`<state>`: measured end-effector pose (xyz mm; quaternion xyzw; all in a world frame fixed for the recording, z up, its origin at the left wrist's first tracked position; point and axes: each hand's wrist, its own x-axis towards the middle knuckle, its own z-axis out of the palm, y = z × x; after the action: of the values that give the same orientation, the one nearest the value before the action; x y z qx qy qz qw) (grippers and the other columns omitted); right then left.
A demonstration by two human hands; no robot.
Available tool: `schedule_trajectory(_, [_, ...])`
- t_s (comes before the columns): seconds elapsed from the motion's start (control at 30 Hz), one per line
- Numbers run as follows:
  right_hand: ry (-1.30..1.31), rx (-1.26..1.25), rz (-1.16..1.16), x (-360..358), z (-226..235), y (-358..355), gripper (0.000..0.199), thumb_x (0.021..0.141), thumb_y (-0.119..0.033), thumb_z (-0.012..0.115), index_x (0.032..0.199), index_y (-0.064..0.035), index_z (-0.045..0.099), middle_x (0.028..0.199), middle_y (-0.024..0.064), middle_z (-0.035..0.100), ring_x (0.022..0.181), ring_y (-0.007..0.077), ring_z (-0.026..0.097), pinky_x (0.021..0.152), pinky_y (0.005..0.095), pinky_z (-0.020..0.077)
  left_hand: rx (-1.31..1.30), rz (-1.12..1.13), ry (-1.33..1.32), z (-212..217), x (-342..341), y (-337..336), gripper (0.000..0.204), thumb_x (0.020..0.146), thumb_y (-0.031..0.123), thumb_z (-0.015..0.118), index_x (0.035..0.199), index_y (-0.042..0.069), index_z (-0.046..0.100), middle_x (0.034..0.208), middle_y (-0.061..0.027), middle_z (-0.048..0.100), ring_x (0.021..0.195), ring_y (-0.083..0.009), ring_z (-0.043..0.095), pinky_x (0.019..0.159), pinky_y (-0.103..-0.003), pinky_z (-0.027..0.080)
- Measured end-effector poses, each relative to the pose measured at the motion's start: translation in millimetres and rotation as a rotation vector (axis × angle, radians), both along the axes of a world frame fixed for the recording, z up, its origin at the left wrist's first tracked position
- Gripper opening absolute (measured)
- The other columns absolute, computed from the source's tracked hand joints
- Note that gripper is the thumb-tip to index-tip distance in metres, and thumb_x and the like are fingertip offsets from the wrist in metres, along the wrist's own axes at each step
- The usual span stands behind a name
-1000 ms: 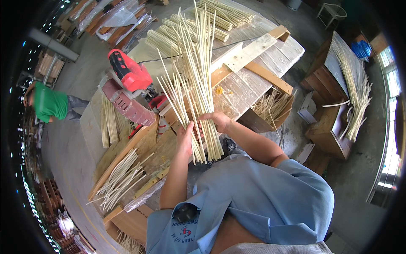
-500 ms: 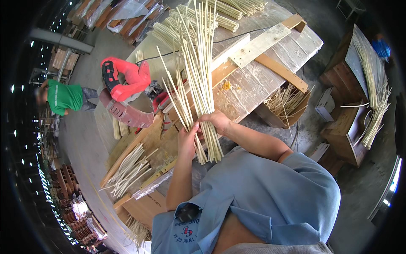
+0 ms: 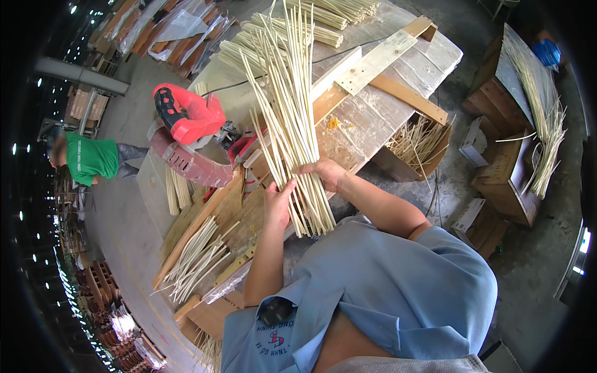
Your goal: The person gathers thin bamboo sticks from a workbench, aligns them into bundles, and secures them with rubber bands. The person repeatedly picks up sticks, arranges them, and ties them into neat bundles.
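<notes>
Both hands grip one bundle of pale reed sticks [image 3: 292,118], which stands just in front of the red power saw [image 3: 189,115] and leans up and away over the wooden workbench [image 3: 398,81]. The left hand [image 3: 278,205] is wrapped around the bundle's lower part on the side nearer the saw, fingers curled shut on the sticks; the right hand [image 3: 323,173] clasps it a little higher on the side away from the saw, thumb and fingers closed around it too. The sticks fan out loosely at the top (some splay well apart from the rest), while their cut ends hang below the hands, close to the person's blue shirt [image 3: 385,292]. Nearer the person than the saw, a loose heap of cut sticks [image 3: 196,258] lies on the bench edge. Beyond the saw, further bundles [image 3: 311,18] lie flat on the bench. Past the saw, well apart from it, a person in a green shirt [image 3: 90,158] bends over on the floor.
</notes>
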<state>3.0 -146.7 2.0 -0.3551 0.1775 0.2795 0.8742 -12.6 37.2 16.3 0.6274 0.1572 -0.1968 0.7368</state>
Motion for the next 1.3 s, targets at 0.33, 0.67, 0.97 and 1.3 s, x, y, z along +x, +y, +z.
schedule_trajectory(0.33, [-0.036, 0.073, 0.018, -1, -4, 2, 0.049, 0.085, -0.008, 0.074, 0.130, 0.0033, 0.058, 0.115, 0.0189, 0.069, 0.099, 0.0309, 0.070, 0.089, 0.0501, 0.0603, 0.169, -0.062, -0.084, 6, 7, 0, 0.032, 0.091, 0.006, 0.075, 0.118, -0.004, 0.062, 0.110, -0.0136, 0.072, 0.097, -0.0187, 0.070, 0.089, -0.033, 0.055])
schedule_trajectory(0.67, [-0.028, 0.083, 0.031, -3, -2, 4, 0.051, 0.086, -0.010, 0.073, 0.132, 0.0040, 0.056, 0.115, 0.0192, 0.068, 0.100, 0.0307, 0.070, 0.089, 0.0499, 0.0605, 0.334, -0.106, -0.134, 0, 14, 4, 0.027, 0.089, 0.003, 0.073, 0.115, -0.001, 0.065, 0.102, -0.0092, 0.073, 0.085, -0.0153, 0.070, 0.076, -0.031, 0.059])
schedule_trajectory(0.97, [0.012, 0.094, -0.017, 0, -10, 10, 0.037, 0.086, -0.001, 0.070, 0.122, 0.0043, 0.063, 0.105, 0.0172, 0.072, 0.090, 0.0275, 0.072, 0.084, 0.0443, 0.0620, 0.293, -0.081, -0.113, 8, 10, 3, 0.027, 0.089, 0.010, 0.077, 0.111, -0.003, 0.065, 0.097, -0.0102, 0.073, 0.085, -0.0151, 0.070, 0.078, -0.031, 0.057])
schedule_trajectory(1.3, [0.015, 0.033, -0.142, 1, -2, 20, 0.044, 0.083, 0.004, 0.068, 0.126, 0.0060, 0.058, 0.105, 0.0200, 0.070, 0.083, 0.0291, 0.073, 0.076, 0.0439, 0.0650, 0.130, -0.081, -0.021, 18, 7, 8, 0.025, 0.096, 0.020, 0.072, 0.111, 0.001, 0.064, 0.089, -0.0082, 0.072, 0.074, -0.0146, 0.070, 0.064, -0.031, 0.060])
